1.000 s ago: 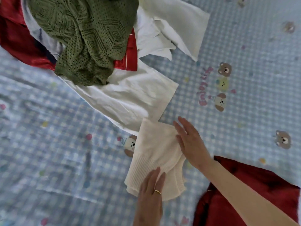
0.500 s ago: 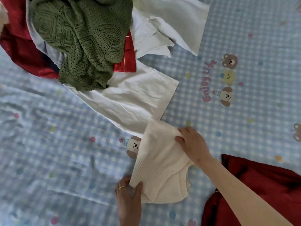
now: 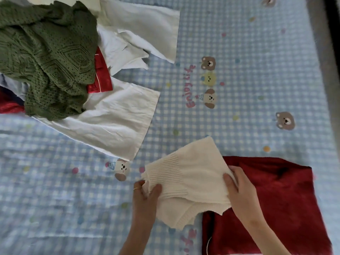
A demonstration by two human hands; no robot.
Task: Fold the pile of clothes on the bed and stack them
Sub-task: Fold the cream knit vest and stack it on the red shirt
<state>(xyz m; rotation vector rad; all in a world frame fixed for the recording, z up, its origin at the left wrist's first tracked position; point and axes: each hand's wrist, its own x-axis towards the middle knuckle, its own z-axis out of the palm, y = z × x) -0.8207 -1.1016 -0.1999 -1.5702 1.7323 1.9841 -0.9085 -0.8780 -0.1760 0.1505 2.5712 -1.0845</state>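
Both my left hand [image 3: 147,192] and right hand [image 3: 237,188] pinch the folded cream knit [image 3: 191,181]; a loose grip could unfold it before the red garment [image 3: 276,208] at three o'clock.

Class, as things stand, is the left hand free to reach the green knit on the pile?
Probably not yet: the left hand grips the cream knit, and the green knit lies far across the bed.

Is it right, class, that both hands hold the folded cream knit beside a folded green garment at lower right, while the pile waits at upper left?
Not quite. The head view shows both the left hand and right hand holding the cream knit, but the folded garment at lower right is dark red. The green knit tops the pile.
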